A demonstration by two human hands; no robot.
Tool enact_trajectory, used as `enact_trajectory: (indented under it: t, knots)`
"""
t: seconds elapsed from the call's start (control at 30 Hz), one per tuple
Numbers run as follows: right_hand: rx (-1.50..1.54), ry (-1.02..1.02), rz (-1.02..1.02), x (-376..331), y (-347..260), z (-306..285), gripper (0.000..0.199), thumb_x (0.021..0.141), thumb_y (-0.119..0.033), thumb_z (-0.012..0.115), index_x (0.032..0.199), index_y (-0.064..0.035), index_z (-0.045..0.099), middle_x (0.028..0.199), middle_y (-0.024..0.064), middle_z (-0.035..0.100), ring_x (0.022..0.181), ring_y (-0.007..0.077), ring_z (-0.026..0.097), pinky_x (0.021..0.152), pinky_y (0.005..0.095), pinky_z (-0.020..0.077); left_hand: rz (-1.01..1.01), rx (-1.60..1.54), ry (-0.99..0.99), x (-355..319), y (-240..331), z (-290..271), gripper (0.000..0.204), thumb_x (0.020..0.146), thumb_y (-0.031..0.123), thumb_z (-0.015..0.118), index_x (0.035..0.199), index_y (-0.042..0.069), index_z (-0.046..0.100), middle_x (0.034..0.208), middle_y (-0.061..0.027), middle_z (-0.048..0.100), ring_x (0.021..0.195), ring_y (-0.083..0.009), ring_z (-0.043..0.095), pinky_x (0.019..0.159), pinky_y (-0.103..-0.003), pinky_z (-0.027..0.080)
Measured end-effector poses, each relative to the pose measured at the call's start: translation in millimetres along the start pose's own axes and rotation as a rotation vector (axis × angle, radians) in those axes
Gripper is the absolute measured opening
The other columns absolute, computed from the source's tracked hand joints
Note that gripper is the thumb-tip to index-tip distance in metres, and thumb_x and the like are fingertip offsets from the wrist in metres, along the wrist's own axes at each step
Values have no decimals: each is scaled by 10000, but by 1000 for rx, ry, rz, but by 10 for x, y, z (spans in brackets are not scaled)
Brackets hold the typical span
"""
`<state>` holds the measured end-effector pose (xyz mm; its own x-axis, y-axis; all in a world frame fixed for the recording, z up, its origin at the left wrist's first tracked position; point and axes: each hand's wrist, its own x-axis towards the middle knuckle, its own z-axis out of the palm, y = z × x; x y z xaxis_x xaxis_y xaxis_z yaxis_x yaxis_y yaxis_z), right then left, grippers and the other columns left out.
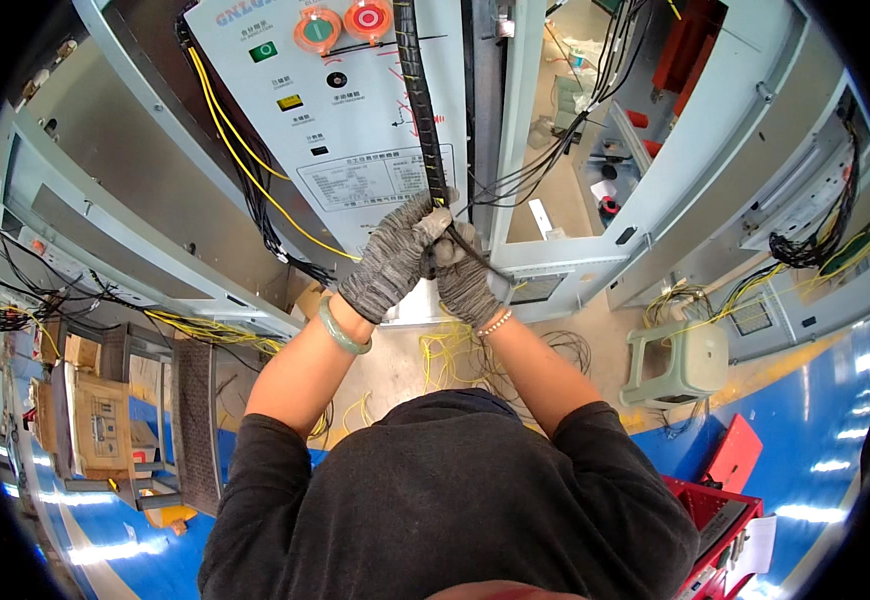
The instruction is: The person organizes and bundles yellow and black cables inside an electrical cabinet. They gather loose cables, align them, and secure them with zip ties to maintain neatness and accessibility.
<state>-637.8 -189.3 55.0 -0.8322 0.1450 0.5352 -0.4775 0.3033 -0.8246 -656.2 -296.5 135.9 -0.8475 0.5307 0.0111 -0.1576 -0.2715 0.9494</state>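
A black cable bundle (pixel 417 100) in spiral wrap hangs down the front of a light grey panel (pixel 375 130). Around its lower end is my left hand (pixel 392 258), in a grey knit glove, its fingers closed. Close beside it, touching, my right hand (pixel 467 285) wears a matching glove and has its fingers closed at the same spot. A dark loose strand (pixel 480 258) runs out past the right hand's knuckles, apparently the wrap's free end. The fingertips partly hide one another and the bundle's end.
Yellow wires (pixel 255 160) hang left of the panel, and more yellow wire (pixel 445 360) lies on the floor below my hands. Black wires (pixel 555 150) cross the cabinet opening at right. A pale green stool (pixel 690 360), a red toolbox (pixel 720 535) and a metal step stand (pixel 195 420) stand nearby.
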Motion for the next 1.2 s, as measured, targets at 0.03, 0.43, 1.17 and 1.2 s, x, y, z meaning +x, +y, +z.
enact_trajectory:
  t: [0.03,0.43,1.17,1.2]
  knots:
    - [54,-78,78,-17,37,38,397,904,-370,408,1043,-10,499,813,226,560,745,359,569,641,387,447,35,211,49,32,33,-20,342,841,276,585,1068,21,563,796,-27,581,701,-120,537,663,-256,453]
    - [220,-192,247,-247,64,90,403,867,-297,459,1139,0,468,817,201,583,716,320,572,659,372,454,317,452,301,187,-194,119,161,813,91,558,941,7,507,724,-52,577,621,-120,560,553,-265,473]
    - [45,-129,280,-646,688,213,377,880,-373,465,971,-12,527,732,136,564,604,249,552,573,341,445,-135,-104,-123,-86,45,-41,399,839,237,590,1145,8,475,845,-89,592,636,-102,545,605,-248,506]
    - [153,-224,393,-639,596,209,380,886,-375,454,977,-13,526,736,126,559,617,236,541,595,342,447,-142,-85,-87,-68,33,-14,353,837,217,589,1110,12,505,897,-119,601,622,-97,547,546,-240,504]
